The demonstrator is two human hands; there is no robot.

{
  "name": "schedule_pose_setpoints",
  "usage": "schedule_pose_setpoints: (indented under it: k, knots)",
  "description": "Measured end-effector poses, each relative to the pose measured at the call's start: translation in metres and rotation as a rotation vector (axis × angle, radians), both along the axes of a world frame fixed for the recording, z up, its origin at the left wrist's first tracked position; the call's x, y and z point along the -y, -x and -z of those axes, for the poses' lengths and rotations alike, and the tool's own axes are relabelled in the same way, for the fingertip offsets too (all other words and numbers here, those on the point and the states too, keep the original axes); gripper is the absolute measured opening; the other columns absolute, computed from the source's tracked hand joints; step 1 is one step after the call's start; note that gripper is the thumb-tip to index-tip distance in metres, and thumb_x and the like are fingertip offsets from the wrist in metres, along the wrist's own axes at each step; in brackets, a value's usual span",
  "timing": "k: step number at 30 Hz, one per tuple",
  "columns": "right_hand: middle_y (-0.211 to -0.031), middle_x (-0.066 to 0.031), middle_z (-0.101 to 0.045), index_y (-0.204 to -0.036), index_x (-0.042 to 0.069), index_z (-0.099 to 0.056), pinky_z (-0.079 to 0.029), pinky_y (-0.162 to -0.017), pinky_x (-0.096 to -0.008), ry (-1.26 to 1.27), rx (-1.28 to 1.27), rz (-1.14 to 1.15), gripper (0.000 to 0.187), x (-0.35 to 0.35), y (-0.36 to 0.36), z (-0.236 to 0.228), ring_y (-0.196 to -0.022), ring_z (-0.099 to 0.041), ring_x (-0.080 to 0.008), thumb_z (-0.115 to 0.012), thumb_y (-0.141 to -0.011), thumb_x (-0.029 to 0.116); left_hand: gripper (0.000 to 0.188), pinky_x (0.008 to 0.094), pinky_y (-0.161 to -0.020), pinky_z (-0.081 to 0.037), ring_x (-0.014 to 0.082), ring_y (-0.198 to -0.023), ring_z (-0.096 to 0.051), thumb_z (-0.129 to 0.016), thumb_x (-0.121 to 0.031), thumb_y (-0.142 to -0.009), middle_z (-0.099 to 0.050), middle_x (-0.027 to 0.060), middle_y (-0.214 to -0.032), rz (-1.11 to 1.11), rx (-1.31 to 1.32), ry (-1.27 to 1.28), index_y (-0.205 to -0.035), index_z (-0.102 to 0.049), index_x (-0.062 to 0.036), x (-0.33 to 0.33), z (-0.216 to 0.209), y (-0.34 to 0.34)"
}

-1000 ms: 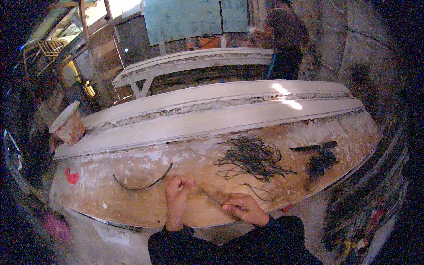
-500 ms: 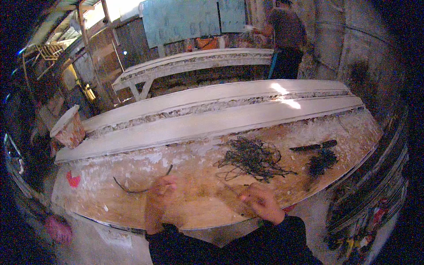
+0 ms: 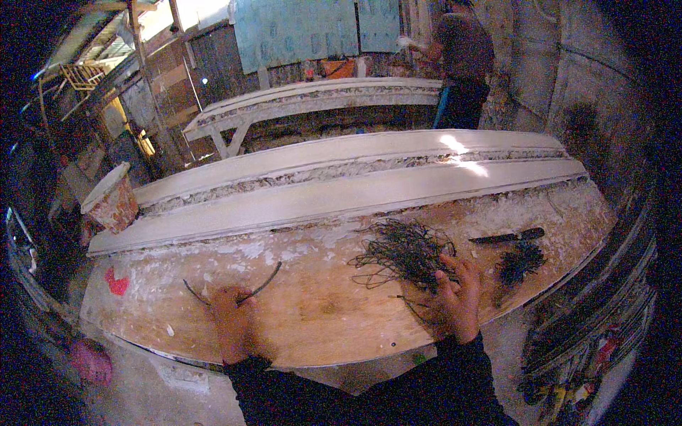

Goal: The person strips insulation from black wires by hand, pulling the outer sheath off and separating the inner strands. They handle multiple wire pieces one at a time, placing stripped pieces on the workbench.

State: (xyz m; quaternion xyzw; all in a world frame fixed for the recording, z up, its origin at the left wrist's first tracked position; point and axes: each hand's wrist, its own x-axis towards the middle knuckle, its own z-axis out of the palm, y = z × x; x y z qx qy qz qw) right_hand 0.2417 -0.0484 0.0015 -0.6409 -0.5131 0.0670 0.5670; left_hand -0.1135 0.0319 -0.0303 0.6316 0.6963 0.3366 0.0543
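Note:
My left hand (image 3: pixel 231 309) is closed over the middle of a short dark piece of cord (image 3: pixel 268 282); its two ends curve up on either side of the fist. Toward the right, a loose tangled heap of dark cord (image 3: pixel 401 248) lies on the wooden board (image 3: pixel 320 330). My right hand (image 3: pixel 462 295) is at the heap's right edge, fingers bent and pinching at the strands. A few strands trail below the heap beside this hand. Just beyond it lie a dark-handled knife (image 3: pixel 508 236) and a smaller dark cord bundle (image 3: pixel 521 263).
Long white-coated strips (image 3: pixel 341 188) run along the board's far side. A stained bucket (image 3: pixel 112 202) stands at the far left, near a red patch (image 3: pixel 116 282). Behind are another white bench (image 3: pixel 320 92) and a standing person (image 3: pixel 465 57).
My right hand has moved right and away from me, onto the edge of the cord heap. My left hand has shifted left and lower, still with the short cord.

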Motion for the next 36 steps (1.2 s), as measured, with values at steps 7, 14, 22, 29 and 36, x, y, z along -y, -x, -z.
schedule_pose_setpoints:
  k: [7, 14, 22, 29, 36]
  knots:
    - [-0.092, -0.0098, -0.05, -0.091, 0.006, -0.059, -0.041, -0.077, -0.0326, -0.047, 0.177, 0.021, 0.019, -0.001, -0.005, -0.004, -0.093, -0.045, -0.0247, -0.059, -0.072, 0.007, 0.013, 0.0398, -0.07, -0.04, 0.0298, -0.076, -0.052, -0.064, -0.008, -0.059, -0.058, 0.0114, -0.074, 0.104, -0.179, -0.033, -0.072, -0.063, -0.0091, -0.011, 0.003, 0.011]
    - [-0.088, -0.0111, -0.054, -0.087, 0.005, -0.058, -0.036, -0.081, -0.0364, -0.078, 0.207, -0.097, 0.018, 0.006, 0.018, -0.006, -0.09, -0.048, -0.028, -0.06, -0.069, 0.006, 0.013, 0.0289, -0.062, -0.043, 0.0188, -0.071, -0.054, -0.066, -0.005, -0.063, -0.057, 0.005, -0.074, 0.244, 0.742, -0.215, -0.074, -0.06, -0.0071, -0.001, -0.011, -0.048]
    - [-0.092, -0.0127, -0.054, -0.096, 0.005, -0.057, -0.036, -0.082, -0.0378, -0.052, 0.139, -0.518, 0.03, 0.016, 0.049, 0.01, -0.091, -0.049, -0.0294, -0.062, -0.071, 0.02, 0.008, 0.0229, -0.056, -0.045, 0.0124, -0.06, -0.054, -0.058, -0.009, -0.076, -0.054, 0.0016, -0.067, 0.534, 1.329, 0.186, -0.081, -0.053, -0.0068, 0.046, -0.037, -0.119]
    - [-0.095, -0.0114, -0.057, -0.1, 0.003, -0.056, -0.038, -0.082, -0.0347, -0.023, -0.083, -0.736, 0.035, 0.017, 0.059, 0.011, -0.093, -0.052, -0.0242, -0.064, -0.071, 0.02, 0.008, 0.0261, -0.047, -0.044, 0.0148, -0.058, -0.056, -0.053, -0.014, -0.081, -0.057, 0.0042, -0.069, 0.6, 1.691, 0.482, -0.085, -0.05, -0.0084, 0.051, -0.04, -0.131]
    - [-0.093, -0.0094, -0.058, -0.099, 0.001, -0.054, -0.044, -0.071, -0.0275, 0.225, -0.568, -0.785, 0.026, 0.02, 0.064, 0.023, -0.081, -0.056, -0.0154, -0.061, -0.075, 0.01, 0.009, 0.0279, -0.051, -0.044, 0.0162, -0.06, -0.056, -0.052, -0.016, -0.082, -0.056, 0.0056, -0.071, 0.691, 1.761, 0.416, -0.085, -0.049, -0.0074, 0.05, -0.038, -0.135]
